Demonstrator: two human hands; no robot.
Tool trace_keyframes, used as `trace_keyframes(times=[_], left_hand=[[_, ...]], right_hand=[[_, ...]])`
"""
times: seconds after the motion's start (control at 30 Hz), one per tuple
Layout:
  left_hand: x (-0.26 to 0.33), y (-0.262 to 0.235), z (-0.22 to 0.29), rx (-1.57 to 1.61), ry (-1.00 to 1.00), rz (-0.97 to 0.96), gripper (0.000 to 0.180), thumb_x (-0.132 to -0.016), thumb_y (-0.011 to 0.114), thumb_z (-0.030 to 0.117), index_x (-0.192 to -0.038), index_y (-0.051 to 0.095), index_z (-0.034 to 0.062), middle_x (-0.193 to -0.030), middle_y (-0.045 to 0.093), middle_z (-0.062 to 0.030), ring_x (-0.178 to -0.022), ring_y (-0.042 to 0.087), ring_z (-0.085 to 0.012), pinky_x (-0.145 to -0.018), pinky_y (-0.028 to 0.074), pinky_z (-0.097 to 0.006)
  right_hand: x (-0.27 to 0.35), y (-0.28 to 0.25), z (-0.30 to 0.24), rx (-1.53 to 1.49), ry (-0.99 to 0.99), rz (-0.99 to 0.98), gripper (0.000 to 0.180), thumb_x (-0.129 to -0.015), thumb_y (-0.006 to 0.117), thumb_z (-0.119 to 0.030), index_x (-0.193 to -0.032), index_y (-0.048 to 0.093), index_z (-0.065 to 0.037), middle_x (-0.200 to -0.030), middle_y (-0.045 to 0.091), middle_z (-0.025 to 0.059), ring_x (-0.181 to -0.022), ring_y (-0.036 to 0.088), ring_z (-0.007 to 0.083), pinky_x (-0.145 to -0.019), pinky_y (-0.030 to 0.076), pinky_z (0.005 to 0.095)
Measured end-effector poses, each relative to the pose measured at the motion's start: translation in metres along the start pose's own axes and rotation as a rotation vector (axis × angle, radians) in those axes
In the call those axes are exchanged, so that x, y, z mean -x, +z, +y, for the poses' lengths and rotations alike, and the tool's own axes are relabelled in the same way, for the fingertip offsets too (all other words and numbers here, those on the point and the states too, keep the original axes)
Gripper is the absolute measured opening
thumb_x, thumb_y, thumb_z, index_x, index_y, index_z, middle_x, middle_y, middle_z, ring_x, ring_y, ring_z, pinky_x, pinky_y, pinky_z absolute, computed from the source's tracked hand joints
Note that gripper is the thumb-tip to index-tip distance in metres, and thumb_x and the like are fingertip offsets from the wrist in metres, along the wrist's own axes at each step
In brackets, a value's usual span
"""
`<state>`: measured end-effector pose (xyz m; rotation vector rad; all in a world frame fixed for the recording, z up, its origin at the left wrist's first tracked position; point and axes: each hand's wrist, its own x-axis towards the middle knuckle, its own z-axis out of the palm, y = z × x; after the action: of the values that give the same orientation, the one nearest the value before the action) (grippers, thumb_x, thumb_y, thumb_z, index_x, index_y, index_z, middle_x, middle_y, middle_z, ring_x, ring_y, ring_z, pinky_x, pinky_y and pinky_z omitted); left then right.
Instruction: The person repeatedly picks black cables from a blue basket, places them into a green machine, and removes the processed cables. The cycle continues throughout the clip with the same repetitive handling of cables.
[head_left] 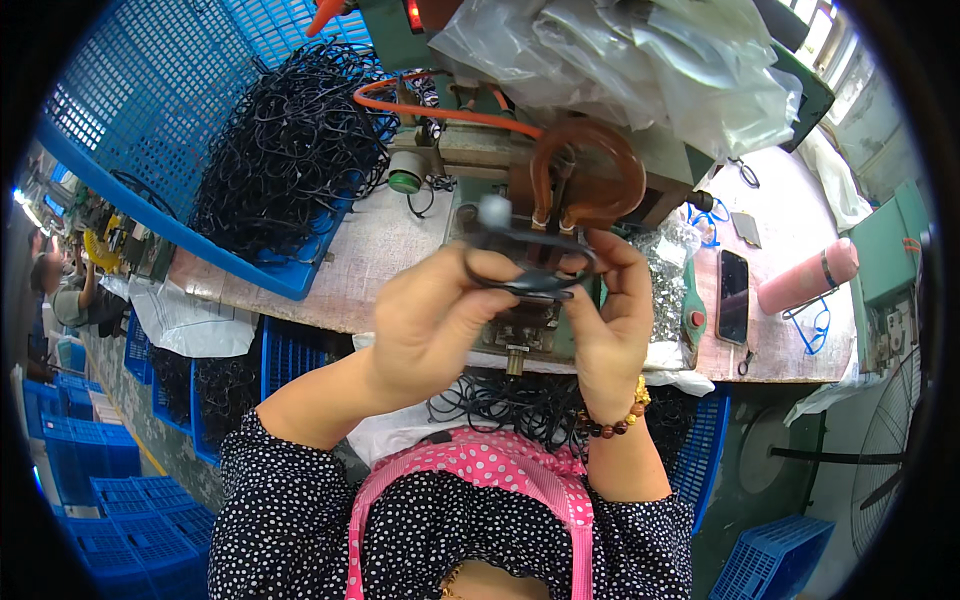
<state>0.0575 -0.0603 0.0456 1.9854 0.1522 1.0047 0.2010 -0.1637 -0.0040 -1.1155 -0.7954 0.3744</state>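
Note:
A thin black cord, bent into a loop, stretches between my two hands in front of the bench machine. My left hand pinches one side of it between thumb and fingers. With thumb and fingertips, my right hand grips the other side. Motion blurs part of the loop, and its ends cannot be made out. Just beyond my hands, the machine carries a thick brown curved tube and an orange hose. More black cords lie below the table edge, near my lap.
At left, a blue basket holds a heap of black cords. Plastic bags cover the machine's top. Small shiny parts, a phone and a pink bottle are at right. A fan stands beyond the table's right end.

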Motion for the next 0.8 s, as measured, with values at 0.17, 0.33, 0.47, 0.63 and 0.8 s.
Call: trace_keyframes(times=[0.17, 0.33, 0.47, 0.63, 0.8], left_hand=[[-0.011, 0.014, -0.01, -0.053, -0.06, -0.05, 0.011, -0.091, 0.065, 0.004, -0.099, 0.065, -0.003, -0.081, 0.065, -0.0126, -0.07, 0.065, -0.025, -0.064, 0.05, -0.031], [-0.014, 0.016, -0.02, -0.112, 0.115, -0.07, 0.016, -0.087, 0.069, 0.006, -0.1, 0.065, -0.0012, -0.081, 0.064, -0.0138, -0.069, 0.063, -0.0309, -0.062, 0.049, -0.036], [-0.009, 0.014, -0.024, -0.176, 0.231, -0.071, 0.021, -0.083, 0.072, 0.006, -0.102, 0.065, -0.0003, -0.081, 0.064, -0.0144, -0.07, 0.061, -0.0345, -0.062, 0.049, -0.039], [-0.008, 0.016, -0.025, -0.166, 0.265, -0.044, 0.021, -0.083, 0.072, 0.006, -0.102, 0.065, -0.0013, -0.085, 0.066, -0.0144, -0.072, 0.063, -0.0343, -0.064, 0.05, -0.04], [-0.016, 0.015, -0.024, -0.15, 0.32, -0.035, 0.016, -0.085, 0.07, 0.003, -0.1, 0.066, -0.0023, -0.083, 0.065, -0.0148, -0.068, 0.06, -0.0326, -0.061, 0.048, -0.038]], right_hand=[[0.003, -0.029, -0.005, 0.034, 0.005, 0.112, 0.036, -0.092, 0.061, 0.003, -0.126, 0.051, 0.003, -0.107, 0.066, 0.0101, -0.103, 0.06, 0.0144, -0.096, 0.044, 0.0277], [0.014, -0.072, 0.003, 0.376, -0.246, 0.361, 0.03, -0.094, 0.058, 0.004, -0.124, 0.055, 0.001, -0.11, 0.063, 0.0096, -0.105, 0.059, 0.0152, -0.096, 0.044, 0.0294], [0.018, -0.114, 0.032, 0.582, -0.078, 0.511, 0.021, -0.095, 0.058, 0.003, -0.115, 0.062, -0.001, -0.108, 0.063, 0.0061, -0.102, 0.058, 0.013, -0.094, 0.045, 0.0275], [0.031, -0.12, 0.046, 0.904, -0.07, 0.16, 0.023, -0.084, 0.067, -0.004, -0.107, 0.066, -0.006, -0.109, 0.064, 0.009, -0.116, 0.055, 0.0273, -0.106, 0.037, 0.0421], [0.019, -0.101, 0.044, 1.224, -0.284, 0.02, 0.012, -0.079, 0.071, -0.01, -0.09, 0.066, -0.009, -0.111, 0.063, 0.008, -0.123, 0.049, 0.0339, -0.11, 0.03, 0.05]])
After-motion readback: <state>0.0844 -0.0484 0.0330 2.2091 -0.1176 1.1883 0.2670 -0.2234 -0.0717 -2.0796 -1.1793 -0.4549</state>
